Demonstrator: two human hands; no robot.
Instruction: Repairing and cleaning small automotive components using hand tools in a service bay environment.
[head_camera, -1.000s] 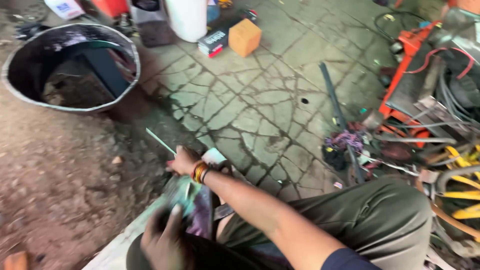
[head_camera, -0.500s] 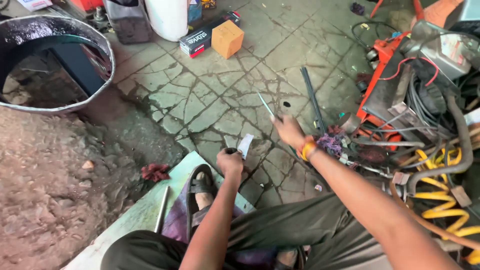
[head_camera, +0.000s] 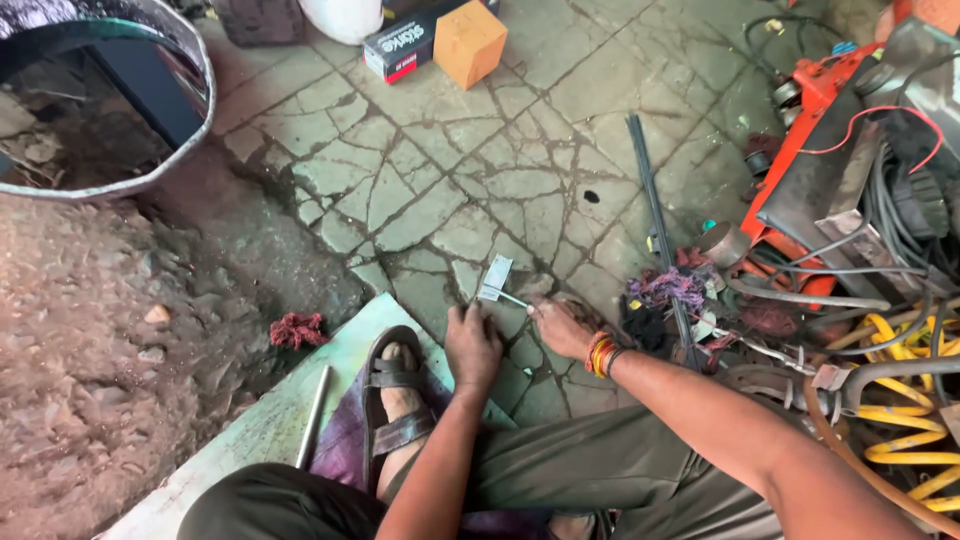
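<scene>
On the cracked stone floor (head_camera: 440, 190), just past the edge of the pale green board (head_camera: 250, 430) the person sits on, both hands meet over one small workpiece. Landmark: the sandalled foot (head_camera: 400, 395) on that board.

Left hand (head_camera: 472, 345): just right of the foot, fingers curled down and pinching the lower edge of a small flat metal plate (head_camera: 496, 277). Plate sits slightly tilted, above and right of the foot, touching or just off the floor; cannot tell which.

Right hand (head_camera: 562, 325): further right of the foot, beaded bracelets at the wrist. Fingers closed on a thin metal rod (head_camera: 512, 299); rod tip touches the plate's lower corner.

Around:
- Small red rag (head_camera: 298, 329) on the dirt, left of the foot.
- Metal bar (head_camera: 312, 418) lying on the board, left of the foot.
- Long dark bar (head_camera: 655, 215) on the floor, well right of the foot, beyond the right hand.
- Purple thread tangle (head_camera: 668, 290) beside that bar.
- Yellow hose coil (head_camera: 900, 400) and orange machine frame (head_camera: 815, 130), far right of the foot.
- Orange box (head_camera: 470, 42) and round metal basin (head_camera: 110, 100), well beyond the foot, at the top of the view.
</scene>
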